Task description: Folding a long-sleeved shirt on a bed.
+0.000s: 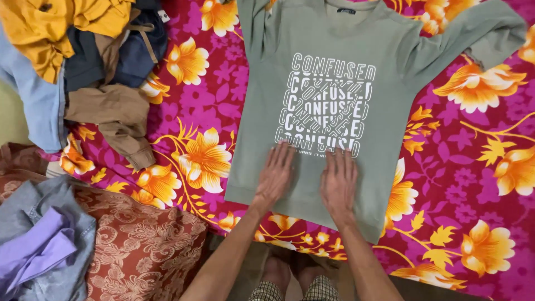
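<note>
- Mustard-yellow cloth (53,25) tops the heap of loose clothes in the upper left of the frame, with a pale blue garment (33,100), dark navy pieces (131,53) and a crumpled tan garment (117,120) under and beside it. All are soft, limp and rumpled. The tan piece trails toward the middle, and a careless sweep of an arm could drag it nearer the shirt.
- Lower left, a grey denim piece (33,203) and a lilac cloth (36,251) lie on a rust-brown patterned cover (145,245) with a swirling woven look.
- Magenta bedsheet (462,184) with large orange flowers spreads across the frame; it is thin, and pushing hard on the shirt could bunch it underneath.
- At centre lies the sage-green sweatshirt (334,72), front up, neck at the top edge of the frame and ribbed hem nearest the person. Its knit looks thick and matte, with a white printed block on the chest. Both sleeves are bent and creased near the shoulders, so wrinkles could stay unless they are pulled straight.
- The left hand (274,175) lies flat, fingers spread, palm down on the lower front of the sweatshirt, grasping nothing.
- The right hand (339,181) lies just beside it, also flat and open, pressing the cloth above the hem. Uneven pressure between the two could skew the fabric sideways.
</note>
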